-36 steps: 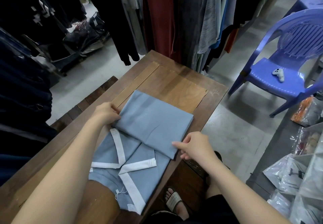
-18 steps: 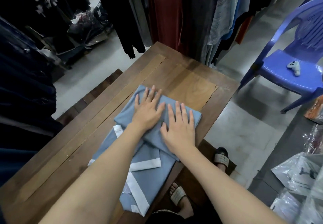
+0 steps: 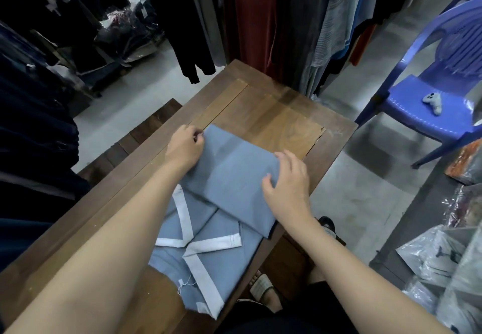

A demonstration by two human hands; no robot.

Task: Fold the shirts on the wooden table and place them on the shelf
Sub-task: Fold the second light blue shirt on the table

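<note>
We see the left hand [image 3: 184,147] with its grip drawn small: the fingers are curled and pinch the far left corner of the shirt [image 3: 229,177], where the folded layer meets the wood. The right hand [image 3: 288,182] holds the opposite, right edge of the same layer. Its fingers bend over the edge and its thumb lies on top of the cloth, so this grip too pinches the fabric rather than lying spread flat. The shirt is a grey-blue cloth, matte and smooth, lying on the tabletop [image 3: 273,125] towards its near right side. Its upper layer forms a flat rectangle set at an angle to the table edges. Below it we see two sleeves folded inward and crossed, each ending in a broad white band [image 3: 184,216], and a loose white thread [image 3: 182,285] lies near the lower hem. The tabletop is dark brown wood with a lighter inset panel of visible grain. Beyond it hang garments [image 3: 250,15] in dark, red and striped cloth. To the right stands a blue plastic chair [image 3: 430,122] with a slatted back, and a small white game controller [image 3: 433,102] lies on its seat.
</note>
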